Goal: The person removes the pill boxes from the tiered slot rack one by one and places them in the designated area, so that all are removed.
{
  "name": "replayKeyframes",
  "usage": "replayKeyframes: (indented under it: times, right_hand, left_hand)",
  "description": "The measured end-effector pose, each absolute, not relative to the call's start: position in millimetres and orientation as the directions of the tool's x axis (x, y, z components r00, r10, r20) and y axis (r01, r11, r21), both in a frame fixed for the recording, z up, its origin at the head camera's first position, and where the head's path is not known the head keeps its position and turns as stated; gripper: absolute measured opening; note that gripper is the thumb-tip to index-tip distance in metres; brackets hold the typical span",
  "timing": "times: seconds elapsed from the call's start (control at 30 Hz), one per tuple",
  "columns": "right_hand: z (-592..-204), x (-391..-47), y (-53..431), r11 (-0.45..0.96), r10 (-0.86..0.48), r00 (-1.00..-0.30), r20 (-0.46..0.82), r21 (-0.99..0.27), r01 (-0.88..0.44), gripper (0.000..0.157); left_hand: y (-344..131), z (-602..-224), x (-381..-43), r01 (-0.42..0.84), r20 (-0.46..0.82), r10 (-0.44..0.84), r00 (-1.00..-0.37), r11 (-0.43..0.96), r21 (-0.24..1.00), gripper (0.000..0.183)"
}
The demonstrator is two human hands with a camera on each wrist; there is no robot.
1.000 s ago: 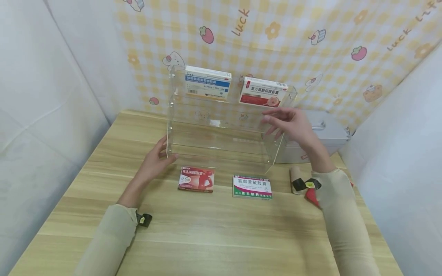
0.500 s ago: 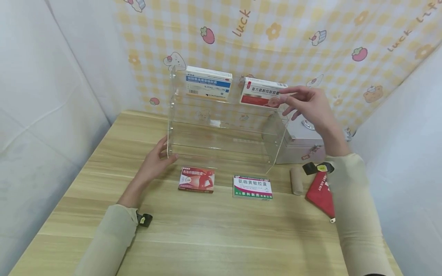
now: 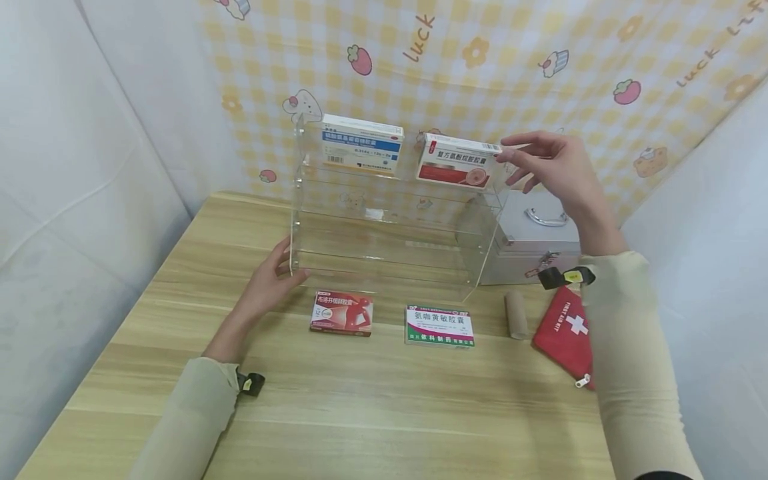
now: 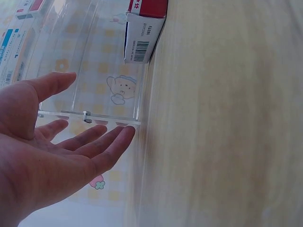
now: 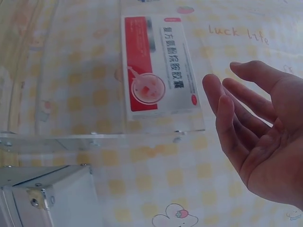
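Note:
A clear stepped rack [image 3: 372,257] stands on the wooden table. My left hand [image 3: 267,279] is at its left side panel; the left wrist view shows straight fingers along the outer face, thumb apart on the inner side. On the top tier stand a blue-and-white medicine box [image 3: 363,147] and a red-and-white medicine box [image 3: 457,162]. My right hand [image 3: 558,167] hovers by that second box's upper right corner, holding nothing. In the right wrist view, its loosely bent fingers [image 5: 227,125] are apart from the red-and-white medicine box [image 5: 163,66].
Before the rack lie a red medicine box [image 3: 342,313] and a white, purple and green medicine box [image 3: 439,327]. To the right are a silver metal case [image 3: 528,233], a beige bandage-like roll [image 3: 515,316] and a red first aid pouch [image 3: 564,330]. A patterned curtain [image 3: 450,73] hangs behind.
My right hand has moved up and right, from in front of the middle tiers to the red-and-white box's upper right corner. The left hand and the boxes stay in place.

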State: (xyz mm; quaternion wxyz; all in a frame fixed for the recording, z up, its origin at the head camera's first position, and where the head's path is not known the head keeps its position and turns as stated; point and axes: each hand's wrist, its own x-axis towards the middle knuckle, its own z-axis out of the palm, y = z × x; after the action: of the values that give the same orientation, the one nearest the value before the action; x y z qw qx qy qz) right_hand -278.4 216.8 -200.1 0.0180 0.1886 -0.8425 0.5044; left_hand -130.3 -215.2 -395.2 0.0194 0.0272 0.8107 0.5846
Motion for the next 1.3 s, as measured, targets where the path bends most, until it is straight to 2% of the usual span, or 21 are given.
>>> replayKeyframes:
  times: [0.3, 0.7, 1.1, 1.3]
  right_hand:
    - [-191, -288, 228, 0.388, -0.24, -0.951, 0.195, -0.879, -0.278, 0.039]
    - [-192, -296, 230, 0.309, -0.23, -0.962, 0.15, -0.926, -0.218, 0.04]
    - [-192, -302, 225, 0.381, -0.235, -0.961, 0.146, -0.896, -0.229, 0.041]
    - [-192, -304, 224, 0.402, -0.243, -0.961, 0.13, -0.888, -0.222, 0.045]
  left_hand:
    - [-216, -397, -134, 0.028, 0.006, 0.071, -0.997, 0.312, 0.95, 0.075]
    - [-227, -437, -150, 0.045, 0.028, 0.058, -0.998, 0.321, 0.946, 0.079]
    - [-216, -398, -131, 0.022, 0.0, 0.07, -0.998, 0.311, 0.95, 0.074]
    - [-219, -408, -137, 0.017, -0.001, 0.06, -0.998, 0.307, 0.951, 0.075]
